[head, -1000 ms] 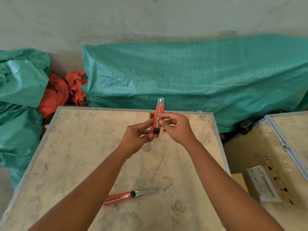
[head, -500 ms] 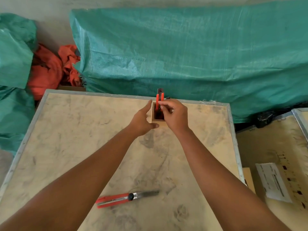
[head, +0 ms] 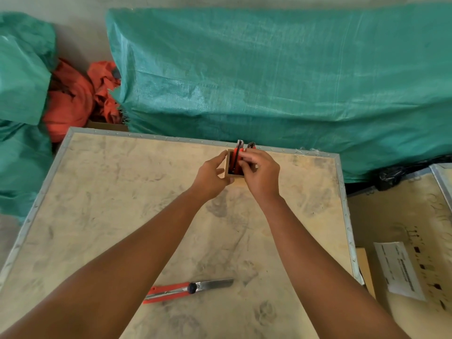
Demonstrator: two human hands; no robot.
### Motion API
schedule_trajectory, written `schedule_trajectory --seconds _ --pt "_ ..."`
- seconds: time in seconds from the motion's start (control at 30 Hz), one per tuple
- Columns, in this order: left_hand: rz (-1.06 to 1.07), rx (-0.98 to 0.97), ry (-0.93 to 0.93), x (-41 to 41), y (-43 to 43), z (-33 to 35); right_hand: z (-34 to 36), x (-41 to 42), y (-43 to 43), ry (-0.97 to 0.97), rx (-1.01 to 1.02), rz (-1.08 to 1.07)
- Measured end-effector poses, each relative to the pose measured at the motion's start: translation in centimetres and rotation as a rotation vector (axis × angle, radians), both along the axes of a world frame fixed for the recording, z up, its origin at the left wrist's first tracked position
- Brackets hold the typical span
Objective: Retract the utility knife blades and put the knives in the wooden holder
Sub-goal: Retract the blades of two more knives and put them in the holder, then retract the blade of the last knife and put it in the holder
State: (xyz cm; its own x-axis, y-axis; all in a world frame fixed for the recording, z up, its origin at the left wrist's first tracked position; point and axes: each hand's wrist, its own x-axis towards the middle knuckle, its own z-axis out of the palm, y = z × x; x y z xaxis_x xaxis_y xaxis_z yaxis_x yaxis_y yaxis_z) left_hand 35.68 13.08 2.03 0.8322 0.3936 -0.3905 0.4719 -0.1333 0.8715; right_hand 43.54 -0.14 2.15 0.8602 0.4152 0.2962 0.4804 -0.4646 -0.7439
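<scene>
A small wooden holder (head: pixel 229 165) stands near the far edge of the plywood crate top (head: pixel 122 204). My left hand (head: pixel 211 177) grips the holder's left side. An orange utility knife (head: pixel 237 155) stands upright inside the holder, and my right hand (head: pixel 260 174) pinches it from the right. A second knife top (head: pixel 250 145) pokes up just behind my right fingers. Another orange utility knife (head: pixel 187 288) lies flat near the front of the crate top, its metal blade extended to the right.
Green tarps (head: pixel 281 77) cover bulky things behind and to the left of the crate. Orange cloth (head: pixel 78 99) lies bunched at the back left. A second crate (head: pixel 403 241) with a paper label (head: pixel 398 270) sits to the right.
My hands carried the orange knife away from me and lowered it into the wooden holder. My left hand let go of the knife and took hold of the holder's side.
</scene>
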Motion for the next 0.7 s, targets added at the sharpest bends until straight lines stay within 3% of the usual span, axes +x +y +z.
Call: schedule_trajectory --seconds 0.3,0.57,0.7 --pt "0.05 0.075 0.002 -6.7 0.2 3.3 2.9 -6.7 -1.8 0.127 0.025 -0.012" --pt "-0.008 0.044 0.07 -18.5 0.4 2.0 1.8 -18.6 -3.6 0.529 -0.128 0.021" --pt "-0.093 0.079 0.135 -23.8 -0.1 0.2 0.3 -24.3 -4.2 0.636 -0.162 -0.025"
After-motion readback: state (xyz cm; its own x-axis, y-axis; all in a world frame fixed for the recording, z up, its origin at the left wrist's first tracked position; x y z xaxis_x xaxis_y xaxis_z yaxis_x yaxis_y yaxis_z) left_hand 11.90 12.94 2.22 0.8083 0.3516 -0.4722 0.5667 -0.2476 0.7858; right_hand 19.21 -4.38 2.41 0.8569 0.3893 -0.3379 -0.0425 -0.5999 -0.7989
